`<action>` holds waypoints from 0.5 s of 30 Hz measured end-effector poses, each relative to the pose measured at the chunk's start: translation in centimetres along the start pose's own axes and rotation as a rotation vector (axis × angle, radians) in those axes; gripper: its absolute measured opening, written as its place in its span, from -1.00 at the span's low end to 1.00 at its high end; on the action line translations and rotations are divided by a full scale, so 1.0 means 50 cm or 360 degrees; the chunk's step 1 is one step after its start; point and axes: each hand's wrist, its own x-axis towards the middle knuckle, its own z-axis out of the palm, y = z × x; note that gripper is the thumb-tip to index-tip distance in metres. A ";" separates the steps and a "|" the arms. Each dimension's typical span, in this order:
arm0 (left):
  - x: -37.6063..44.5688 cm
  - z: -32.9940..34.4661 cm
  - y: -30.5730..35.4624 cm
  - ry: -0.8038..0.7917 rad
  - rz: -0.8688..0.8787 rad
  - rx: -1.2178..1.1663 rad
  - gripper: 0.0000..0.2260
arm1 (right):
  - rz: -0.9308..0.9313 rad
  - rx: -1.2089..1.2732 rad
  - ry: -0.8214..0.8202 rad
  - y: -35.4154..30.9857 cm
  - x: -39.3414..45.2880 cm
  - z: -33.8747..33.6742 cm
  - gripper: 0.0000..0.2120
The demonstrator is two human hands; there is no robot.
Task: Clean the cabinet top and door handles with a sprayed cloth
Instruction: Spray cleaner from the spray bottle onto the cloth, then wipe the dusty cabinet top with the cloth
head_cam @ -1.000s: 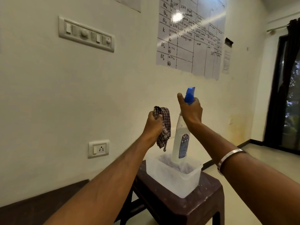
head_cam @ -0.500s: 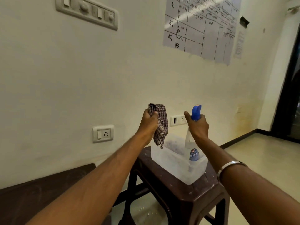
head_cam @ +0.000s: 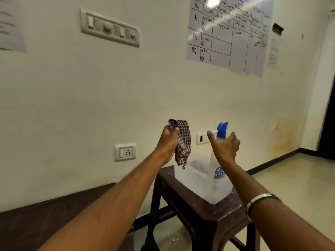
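Note:
My left hand point(head_cam: 167, 142) is shut on a bunched checked cloth point(head_cam: 183, 140), held up above the left end of a translucent plastic tub point(head_cam: 195, 183). A white spray bottle with a blue trigger head point(head_cam: 222, 130) stands upright in the tub's right end. My right hand point(head_cam: 224, 149) is just in front of the bottle's neck with thumb and fingers spread apart, not closed around it. The hand hides the middle of the bottle. No door handles are in view.
The tub sits on a dark brown plastic stool point(head_cam: 217, 214) against a cream wall. A dark flat surface point(head_cam: 36, 220) runs along the lower left. The wall carries a socket point(head_cam: 125, 152), a switch panel point(head_cam: 109, 28) and a written chart point(head_cam: 230, 33).
My right hand lowered the spray bottle into the tub, then spread its fingers off it. My left hand kept the cloth raised throughout.

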 end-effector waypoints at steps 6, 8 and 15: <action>-0.052 -0.003 0.054 0.0004 0.0016 0.0020 -0.86 | -0.0399 0.0285 0.0473 -0.070 -0.094 -0.007 -0.43; -0.075 -0.009 0.075 0.0014 0.0025 -0.0001 -0.84 | -0.0630 0.0384 0.0309 -0.093 -0.128 -0.001 -0.60; -0.144 -0.073 0.129 0.0098 0.0078 -0.0066 -0.76 | -0.0198 0.0907 -0.1208 -0.149 -0.195 0.024 -0.64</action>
